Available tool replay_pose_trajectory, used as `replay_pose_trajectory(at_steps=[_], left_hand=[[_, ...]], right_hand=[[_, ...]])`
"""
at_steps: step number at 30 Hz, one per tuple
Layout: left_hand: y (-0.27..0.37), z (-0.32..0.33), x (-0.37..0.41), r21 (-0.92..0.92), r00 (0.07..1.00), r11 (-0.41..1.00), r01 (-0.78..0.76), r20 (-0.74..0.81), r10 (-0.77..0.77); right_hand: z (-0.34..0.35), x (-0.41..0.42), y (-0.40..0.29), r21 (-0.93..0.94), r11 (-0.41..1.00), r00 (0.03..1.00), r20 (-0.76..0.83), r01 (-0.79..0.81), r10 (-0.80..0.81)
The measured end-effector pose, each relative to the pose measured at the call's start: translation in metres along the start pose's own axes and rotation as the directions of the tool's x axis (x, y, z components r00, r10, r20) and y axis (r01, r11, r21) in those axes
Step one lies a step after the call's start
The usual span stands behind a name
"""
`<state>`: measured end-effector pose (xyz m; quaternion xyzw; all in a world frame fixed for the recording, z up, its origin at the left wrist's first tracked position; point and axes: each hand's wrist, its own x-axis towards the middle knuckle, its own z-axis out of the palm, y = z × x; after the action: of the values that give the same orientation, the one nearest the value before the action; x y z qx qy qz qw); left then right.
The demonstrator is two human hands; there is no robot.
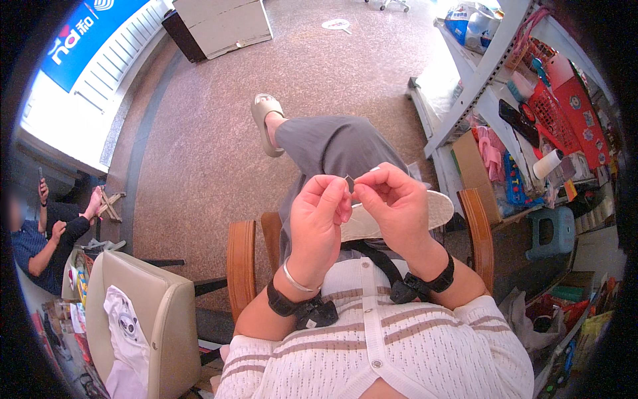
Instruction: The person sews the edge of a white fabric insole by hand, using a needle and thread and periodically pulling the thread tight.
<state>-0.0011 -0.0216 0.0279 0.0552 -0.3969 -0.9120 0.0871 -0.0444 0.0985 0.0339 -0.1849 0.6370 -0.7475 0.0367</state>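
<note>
Both of my hands are raised close together above my lap, fingertips almost meeting. My left hand (321, 214) pinches a small thin object (349, 177) between thumb and index finger; it may be a needle, but it is too small to tell. My right hand (396, 204) has its thumb and index finger pinched at the other side of that object. A long cream pad shaped like a shoe insole (364, 223) lies across my lap, partly hidden beneath my right hand. Its rounded end shows to the right of that hand.
Wooden armrests (242, 269) flank me. Shelving (478, 90) at right holds a red basket (548, 112), a white thread cone (547, 163) and a cardboard box (476, 174). A blue stool (551, 232) stands below. At left are a beige chair (142, 319) and a seated person (37, 244) holding a phone.
</note>
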Motion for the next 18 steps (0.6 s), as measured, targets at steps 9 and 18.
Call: replay_pose_trajectory(at_steps=[9, 18], left_hand=[[-0.0006, 0.0003, 0.0003, 0.005, 1.000, 1.000, -0.001, -0.007, 0.001], [-0.0008, 0.0009, 0.0005, 0.008, 1.000, 1.000, 0.004, -0.027, -0.004]], right_hand=[[-0.0008, 0.0001, -0.0004, -0.020, 1.000, 1.000, 0.009, -0.005, 0.005], [-0.0007, 0.0000, -0.0034, -0.052, 0.999, 1.000, 0.025, 0.007, -0.006]])
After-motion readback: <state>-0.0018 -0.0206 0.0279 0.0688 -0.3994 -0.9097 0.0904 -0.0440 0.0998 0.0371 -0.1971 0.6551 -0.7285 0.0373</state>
